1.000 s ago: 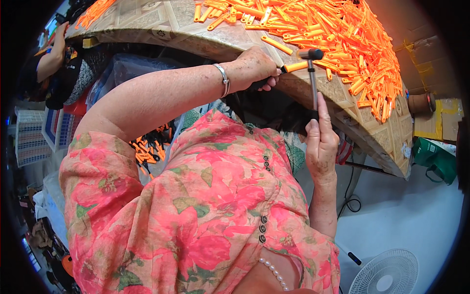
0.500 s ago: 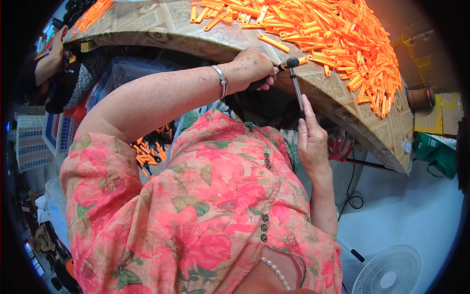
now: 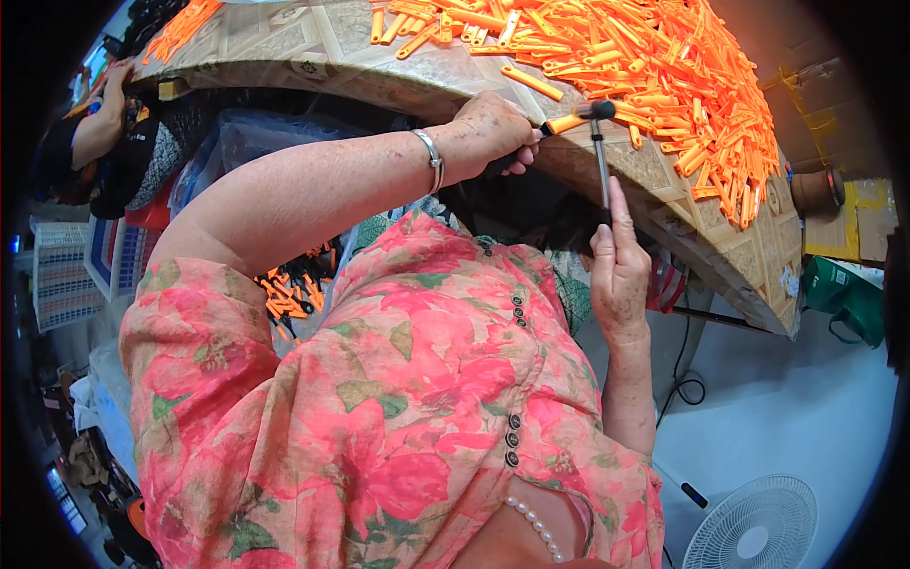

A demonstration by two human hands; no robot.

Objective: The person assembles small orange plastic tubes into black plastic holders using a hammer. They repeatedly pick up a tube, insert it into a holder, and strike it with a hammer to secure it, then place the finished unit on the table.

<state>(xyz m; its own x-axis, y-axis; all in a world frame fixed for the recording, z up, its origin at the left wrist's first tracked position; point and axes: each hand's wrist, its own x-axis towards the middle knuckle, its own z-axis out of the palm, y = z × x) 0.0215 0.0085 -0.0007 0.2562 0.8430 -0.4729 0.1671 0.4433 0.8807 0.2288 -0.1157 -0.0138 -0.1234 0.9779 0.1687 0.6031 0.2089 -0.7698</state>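
My left hand [image 3: 495, 131], with a silver bangle at the wrist, is closed round a black piece [image 3: 546, 129] by the table's near edge. From it an orange plastic handle [image 3: 566, 124] sticks out to the right; most of the black piece is hidden in the fist. My right hand [image 3: 621, 275] grips a small mallet [image 3: 597, 110] with a black head and a metal shaft. Its head stands at the free end of the orange handle; I cannot tell whether they touch. Beyond both hands lies a large heap of orange handles [image 3: 664, 85].
The patterned tabletop [image 3: 322, 43] curves across the far side. Beneath my left arm, a container holds orange and black pieces [image 3: 294, 294]. At far left another person's arm [image 3: 102, 123] rests near the table. A white fan [image 3: 752, 541] and a green bag [image 3: 842, 294] are at right.
My right hand and the mallet have moved to the right, from the middle of the orange handle to its far end. My left hand has stayed nearly in place.
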